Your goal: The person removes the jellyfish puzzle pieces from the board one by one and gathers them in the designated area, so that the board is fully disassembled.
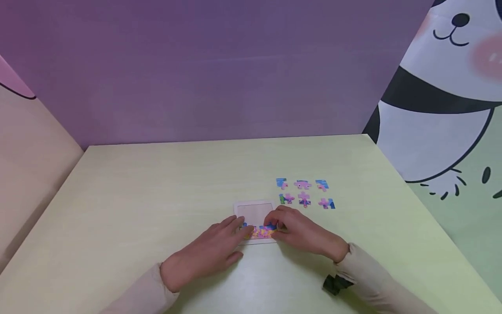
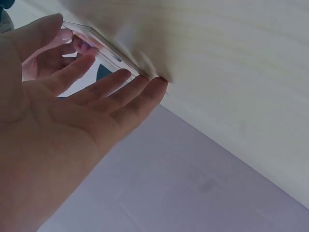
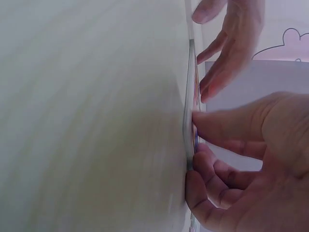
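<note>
A small white puzzle tray (image 1: 255, 213) lies flat on the table, its lower part filled with colourful jigsaw pieces (image 1: 260, 233). Over its left side, my left hand (image 1: 213, 246) stretches its fingers, with the tips touching the tray and the pieces near the left edge. My right hand (image 1: 303, 231) is at the tray's right side, its thumb and curled fingers pinching a blue-topped jigsaw piece (image 1: 269, 227) low in the tray. In the right wrist view the thumb (image 3: 227, 126) meets the tray's face; the fingers partly hide the piece.
Several loose jigsaw pieces (image 1: 303, 198), pink and blue, lie in two rows behind and right of the tray. The pale table (image 1: 157, 183) ends at a purple wall (image 1: 219, 78). A black strap device (image 1: 335, 284) sits at the right sleeve.
</note>
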`<action>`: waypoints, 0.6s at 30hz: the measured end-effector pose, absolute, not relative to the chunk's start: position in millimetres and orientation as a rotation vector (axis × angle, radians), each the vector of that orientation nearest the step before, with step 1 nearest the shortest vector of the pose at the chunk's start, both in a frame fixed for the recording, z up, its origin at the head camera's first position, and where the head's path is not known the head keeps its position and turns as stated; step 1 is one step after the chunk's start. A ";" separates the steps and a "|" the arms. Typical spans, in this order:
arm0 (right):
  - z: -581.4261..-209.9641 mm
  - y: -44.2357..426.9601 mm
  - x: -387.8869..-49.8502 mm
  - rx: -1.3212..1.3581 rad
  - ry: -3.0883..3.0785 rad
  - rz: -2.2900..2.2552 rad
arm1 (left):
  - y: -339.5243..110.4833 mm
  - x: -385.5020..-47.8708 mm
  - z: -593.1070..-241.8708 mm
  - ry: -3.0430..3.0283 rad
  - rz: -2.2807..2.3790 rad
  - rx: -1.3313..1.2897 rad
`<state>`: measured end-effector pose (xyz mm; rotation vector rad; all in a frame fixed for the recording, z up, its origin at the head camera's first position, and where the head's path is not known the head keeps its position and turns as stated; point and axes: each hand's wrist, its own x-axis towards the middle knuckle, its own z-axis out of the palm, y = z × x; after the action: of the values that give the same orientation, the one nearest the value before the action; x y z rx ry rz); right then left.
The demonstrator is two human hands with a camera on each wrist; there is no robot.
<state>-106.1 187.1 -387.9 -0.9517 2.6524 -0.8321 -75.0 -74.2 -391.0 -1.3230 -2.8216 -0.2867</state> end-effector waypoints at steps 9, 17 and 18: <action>-388.6 188.3 -107.8 -0.973 2.564 -0.871 | -74.2 -71.0 -394.5 -2.822 -0.216 -1.330; -388.3 189.7 -108.8 -0.945 2.558 -0.902 | -72.7 -70.8 -392.9 -2.820 -0.212 -1.314; -388.4 189.9 -108.7 -0.941 2.560 -0.905 | -72.4 -70.9 -392.9 -2.819 -0.213 -1.313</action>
<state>-108.7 189.9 -388.4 -0.9413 2.5604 -0.9047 -70.9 -72.4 -392.9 -1.3131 -2.8189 -0.2135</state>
